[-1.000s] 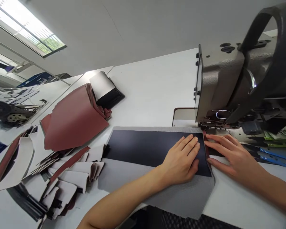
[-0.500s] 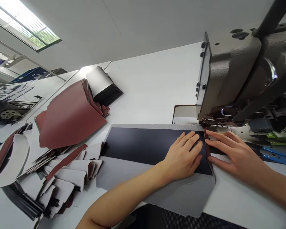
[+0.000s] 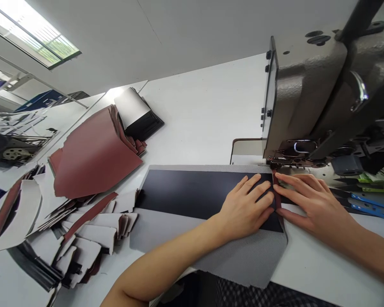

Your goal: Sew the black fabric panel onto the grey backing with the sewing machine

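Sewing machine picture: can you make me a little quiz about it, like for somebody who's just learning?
1. Pick one. The left hand lies on:
a) the window
b) the dark sheet
c) the wall

2. True or false: the sewing machine is on the right side of the picture.

3. What colour is the narrow strip by the fingertips of the right hand?

Key: 1. b; 2. true; 3. dark red.

White table [image 3: 195,115]: maroon stack [image 3: 96,153] at left, black stack [image 3: 144,125] just beside it, pale-backed scraps [image 3: 97,234] heaped nearer the front. Grey mesh sheet [image 3: 243,260] lies mid-table — front edge overhanging; sewing machine [image 3: 304,94] stands at right.
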{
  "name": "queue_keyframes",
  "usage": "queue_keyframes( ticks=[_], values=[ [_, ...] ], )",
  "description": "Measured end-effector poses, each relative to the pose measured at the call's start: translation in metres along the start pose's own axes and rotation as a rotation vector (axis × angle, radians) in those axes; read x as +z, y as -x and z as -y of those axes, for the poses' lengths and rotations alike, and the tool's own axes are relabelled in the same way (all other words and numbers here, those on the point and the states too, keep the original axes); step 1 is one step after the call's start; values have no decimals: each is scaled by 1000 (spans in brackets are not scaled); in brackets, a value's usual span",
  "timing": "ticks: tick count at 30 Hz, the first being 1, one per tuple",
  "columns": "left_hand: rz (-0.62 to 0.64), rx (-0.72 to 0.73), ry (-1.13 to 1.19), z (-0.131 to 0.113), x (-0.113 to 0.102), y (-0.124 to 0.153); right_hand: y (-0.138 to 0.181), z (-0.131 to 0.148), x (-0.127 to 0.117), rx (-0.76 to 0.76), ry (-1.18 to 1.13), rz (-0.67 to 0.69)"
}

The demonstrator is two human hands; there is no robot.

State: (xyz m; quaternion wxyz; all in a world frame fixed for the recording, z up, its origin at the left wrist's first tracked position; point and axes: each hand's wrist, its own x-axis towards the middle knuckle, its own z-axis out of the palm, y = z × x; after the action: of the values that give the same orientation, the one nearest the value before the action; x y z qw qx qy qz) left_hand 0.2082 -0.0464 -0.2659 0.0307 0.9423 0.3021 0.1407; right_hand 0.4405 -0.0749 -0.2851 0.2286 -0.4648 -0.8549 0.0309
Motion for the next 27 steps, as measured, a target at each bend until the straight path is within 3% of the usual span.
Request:
queue_keyframes(
  ticks=[8, 16, 27],
  values=[
    [-2, 16, -25, 6, 0, -3, -7, -3, -1, -17, 35, 25],
    [-11, -4, -22, 23, 6, -23, -20, -15, 4, 35, 31, -1],
    [-42, 29, 140, 23, 2, -18, -6, -10, -3, 50, -180, -25]
  ],
)
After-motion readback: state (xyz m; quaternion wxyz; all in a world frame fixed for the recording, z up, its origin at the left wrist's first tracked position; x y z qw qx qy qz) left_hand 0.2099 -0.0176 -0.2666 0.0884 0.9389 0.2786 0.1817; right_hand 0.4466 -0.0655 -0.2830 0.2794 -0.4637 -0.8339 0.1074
